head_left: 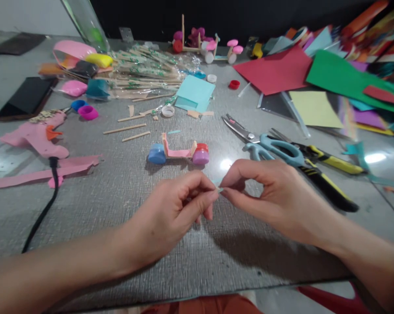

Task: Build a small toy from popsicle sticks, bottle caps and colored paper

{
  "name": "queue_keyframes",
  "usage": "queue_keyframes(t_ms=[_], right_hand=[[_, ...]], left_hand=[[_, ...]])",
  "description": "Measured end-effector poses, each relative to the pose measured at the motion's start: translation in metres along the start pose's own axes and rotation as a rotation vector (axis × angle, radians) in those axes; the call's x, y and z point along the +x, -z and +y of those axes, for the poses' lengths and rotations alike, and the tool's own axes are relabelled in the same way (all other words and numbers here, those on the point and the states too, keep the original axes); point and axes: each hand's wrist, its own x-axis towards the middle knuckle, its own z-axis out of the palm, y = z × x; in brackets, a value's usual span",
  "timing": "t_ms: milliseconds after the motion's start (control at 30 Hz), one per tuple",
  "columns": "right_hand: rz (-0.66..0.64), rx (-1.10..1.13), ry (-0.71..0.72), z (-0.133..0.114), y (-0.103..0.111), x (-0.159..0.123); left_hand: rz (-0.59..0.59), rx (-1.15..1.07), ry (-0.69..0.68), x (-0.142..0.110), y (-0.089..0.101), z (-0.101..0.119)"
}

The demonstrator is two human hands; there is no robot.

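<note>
Both hands meet over the near middle of the table (125, 196), pinched on one tiny pale teal scrap (218, 186). The left hand (173, 213) has thumb and forefinger closed on its left end; the right hand (275, 196) has its grip closed on the right end, so the fingertips almost touch. Only a sliver of the scrap shows between them; its shape and material cannot be made out, though it looks like thin paper or foam. I judge it nearly weightless, soft, easy to crease or tear and easy to drop, so a light fingertip pinch at the edges suits it.

Just beyond the grip stands a small toy car (179, 152) with a pink body and bottle-cap wheels, apart from both hands. To the right of the grip lie teal-handled scissors (265, 146) and a yellow-and-black tool (324, 172), whose blade is hidden. Far left lies a pink glue gun (36, 135) with a black cord. Farther out are wooden sticks (125, 128) and coloured paper sheets (314, 74), cut off at the right edge.
</note>
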Motion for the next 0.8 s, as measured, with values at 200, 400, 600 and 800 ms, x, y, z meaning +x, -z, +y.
queue_keyframes(t_ms=[200, 400, 600, 800], right_hand=[[-0.035, -0.056, 0.033, -0.003, 0.002, -0.001], [-0.031, -0.091, 0.150, -0.001, 0.002, 0.000], [-0.063, -0.102, 0.065, 0.002, 0.003, 0.000], [-0.102, -0.058, -0.049, 0.001, 0.003, 0.001]], left_hand=[[0.020, 0.230, -0.132, 0.000, 0.002, 0.002], [0.021, 0.254, -0.122, 0.000, 0.003, 0.004], [-0.088, 0.058, 0.078, 0.005, 0.007, 0.010], [-0.146, 0.062, 0.132, 0.007, 0.009, 0.013]])
